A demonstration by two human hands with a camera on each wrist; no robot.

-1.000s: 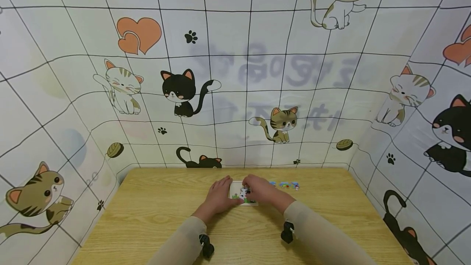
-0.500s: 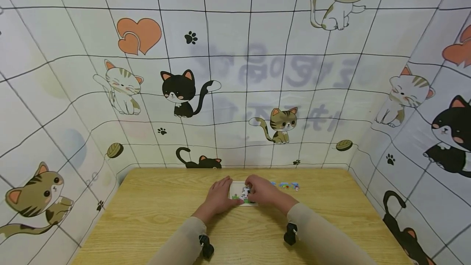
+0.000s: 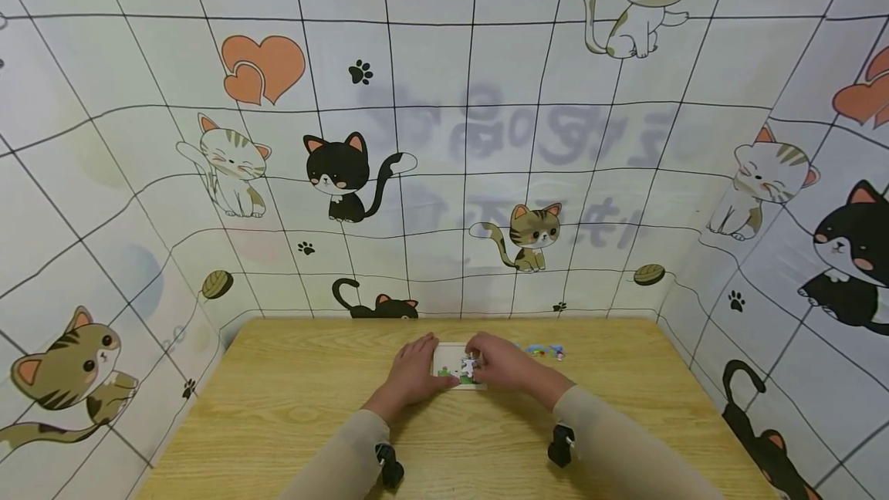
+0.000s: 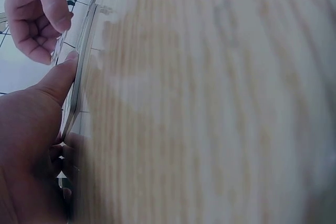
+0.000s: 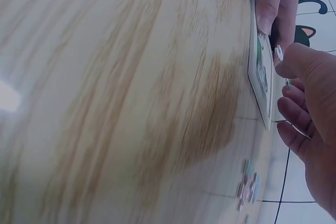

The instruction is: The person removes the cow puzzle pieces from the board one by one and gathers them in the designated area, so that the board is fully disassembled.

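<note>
A small white puzzle tray (image 3: pixel 447 353) lies near the back of the table, with green picture parts along its near side. My left hand (image 3: pixel 415 370) grips its left part, the fingers along the left side and the thumb on the near edge. Over the tray's right half, my right hand (image 3: pixel 501 361) pinches a black-and-white puzzle piece (image 3: pixel 468 366) between thumb and fingers. The right wrist view shows this puzzle piece (image 5: pixel 279 52) edge-on, tilted above the tray (image 5: pixel 261 72). My right fingers hide part of the picture.
Several loose jigsaw pieces (image 3: pixel 545 349) lie to the right of the tray, partly behind my right hand. The wooden table (image 3: pixel 312 392) meets a cat-printed cloth wall (image 3: pixel 444 253) at the back and sides.
My right hand has shifted slightly right over the tray, and the pinched piece has moved right with it. My left hand and the tray have stayed put.
</note>
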